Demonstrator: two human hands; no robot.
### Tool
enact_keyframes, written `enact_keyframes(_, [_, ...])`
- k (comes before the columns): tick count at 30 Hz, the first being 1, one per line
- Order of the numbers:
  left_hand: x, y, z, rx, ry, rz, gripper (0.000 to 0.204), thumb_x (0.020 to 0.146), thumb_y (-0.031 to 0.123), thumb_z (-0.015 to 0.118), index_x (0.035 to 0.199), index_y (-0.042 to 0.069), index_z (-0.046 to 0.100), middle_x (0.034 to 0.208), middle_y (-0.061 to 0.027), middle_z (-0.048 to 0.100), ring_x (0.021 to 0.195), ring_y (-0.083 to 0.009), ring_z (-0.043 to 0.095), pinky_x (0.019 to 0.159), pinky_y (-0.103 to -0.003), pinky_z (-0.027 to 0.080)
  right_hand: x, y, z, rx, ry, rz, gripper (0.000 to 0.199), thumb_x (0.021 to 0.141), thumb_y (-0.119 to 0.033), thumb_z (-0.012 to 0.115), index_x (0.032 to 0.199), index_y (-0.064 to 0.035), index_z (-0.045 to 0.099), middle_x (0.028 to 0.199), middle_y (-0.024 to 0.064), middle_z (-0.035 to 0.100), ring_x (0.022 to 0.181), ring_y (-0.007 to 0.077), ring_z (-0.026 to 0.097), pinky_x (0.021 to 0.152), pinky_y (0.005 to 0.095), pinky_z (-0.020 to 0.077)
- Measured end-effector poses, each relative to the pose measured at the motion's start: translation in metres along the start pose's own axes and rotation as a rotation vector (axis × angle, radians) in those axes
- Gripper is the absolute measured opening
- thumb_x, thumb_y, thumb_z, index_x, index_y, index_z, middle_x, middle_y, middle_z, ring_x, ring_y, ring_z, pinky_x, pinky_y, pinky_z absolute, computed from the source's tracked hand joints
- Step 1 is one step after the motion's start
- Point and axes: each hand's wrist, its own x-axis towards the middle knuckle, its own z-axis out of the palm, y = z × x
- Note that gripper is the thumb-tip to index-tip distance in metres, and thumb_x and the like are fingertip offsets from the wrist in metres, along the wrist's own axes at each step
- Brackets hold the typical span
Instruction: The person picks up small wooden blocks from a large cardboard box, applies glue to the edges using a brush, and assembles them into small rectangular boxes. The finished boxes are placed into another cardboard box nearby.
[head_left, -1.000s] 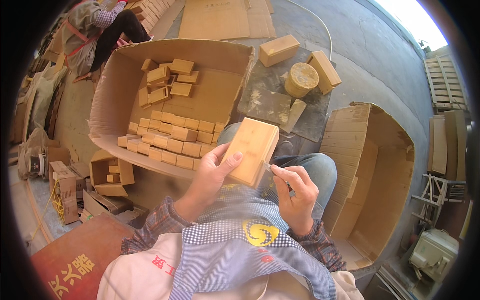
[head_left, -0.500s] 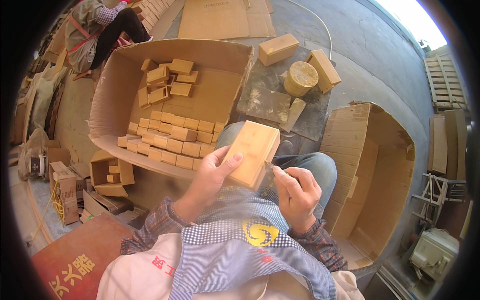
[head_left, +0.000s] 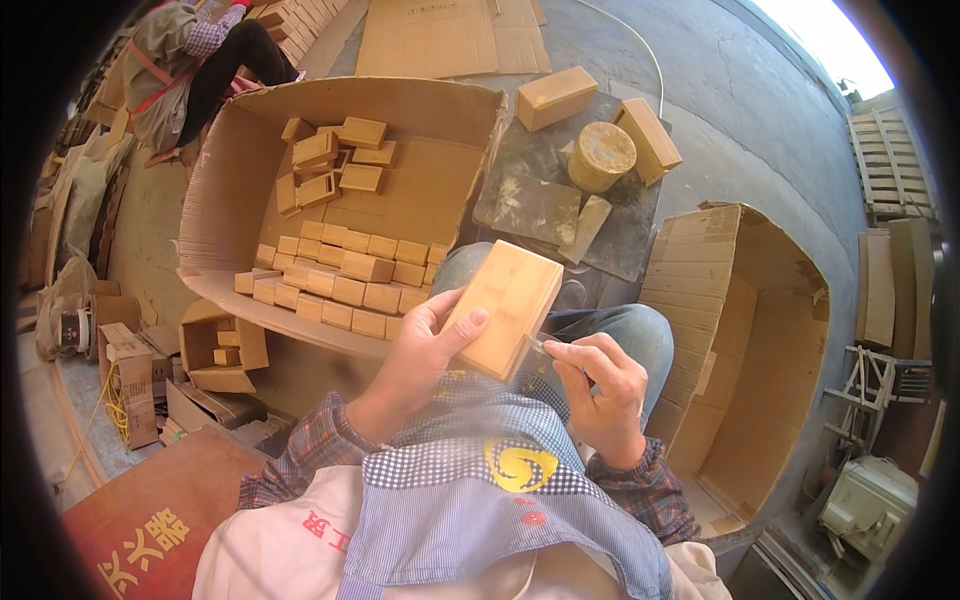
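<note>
My left hand (head_left: 430,345) is closed round the left side of a light wooden box (head_left: 508,305), thumb on its broad top face. The box is tilted above my lap, its long side running up and to the right. My right hand (head_left: 602,385) pinches a small thin metal blade (head_left: 538,343) between thumb and fingers. The blade's tip is at the lower right edge of the box; whether it touches cannot be made out. Most of the tool is hidden by my fingers.
A big carton (head_left: 470,110) at left holds rows of wooden boxes (head_left: 365,267). Beyond my knees, a crusted tub (head_left: 603,157) and two wooden boxes rest on a dark board (head_left: 625,235). Another carton (head_left: 690,290) stands at right. A co-worker (head_left: 170,80) sits far left.
My right hand has shifted slightly, its fingers more stretched, with the blade still at the box's edge. The box has turned a little, showing more of its top face and less side.
</note>
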Motion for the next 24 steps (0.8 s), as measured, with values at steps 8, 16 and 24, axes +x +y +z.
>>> enact_keyframes(8, [0.003, 0.0, 0.0, 0.029, -0.009, 0.012, 0.059, 0.102, 0.023, 0.072, 0.147, -0.009, 0.051, 0.131, -0.0123, 0.068, 0.112, -0.0126, 0.067, 0.096, -0.027, 0.056, -0.006, -0.005, -0.003, 0.009, -0.05, -0.016, 0.019, 0.085, 0.003, 0.078, 0.103, -0.003, 0.079, 0.083, 0.0102, 0.07, 0.069, 0.0218, 0.069, 0.06, 0.0304, 0.0537])
enact_keyframes(16, [0.004, 0.001, 0.001, 0.028, -0.009, -0.001, 0.057, 0.103, 0.024, 0.072, 0.146, -0.009, 0.053, 0.129, -0.0118, 0.069, 0.112, -0.0124, 0.068, 0.096, -0.027, 0.056, -0.011, -0.007, -0.001, 0.154, -0.034, 0.039, 0.018, 0.087, 0.004, 0.076, 0.103, -0.0024, 0.079, 0.083, 0.0095, 0.07, 0.067, 0.0198, 0.068, 0.059, 0.0293, 0.0517])
enact_keyframes(24, [0.003, 0.003, 0.001, 0.022, -0.033, -0.008, 0.057, 0.103, 0.025, 0.072, 0.146, -0.008, 0.053, 0.13, -0.0113, 0.069, 0.113, -0.0124, 0.068, 0.097, -0.027, 0.055, -0.01, -0.001, 0.0, 0.2, -0.013, 0.163, 0.017, 0.09, 0.006, 0.073, 0.106, 0.0006, 0.078, 0.086, 0.0097, 0.071, 0.073, 0.0152, 0.066, 0.064, 0.0259, 0.0497])
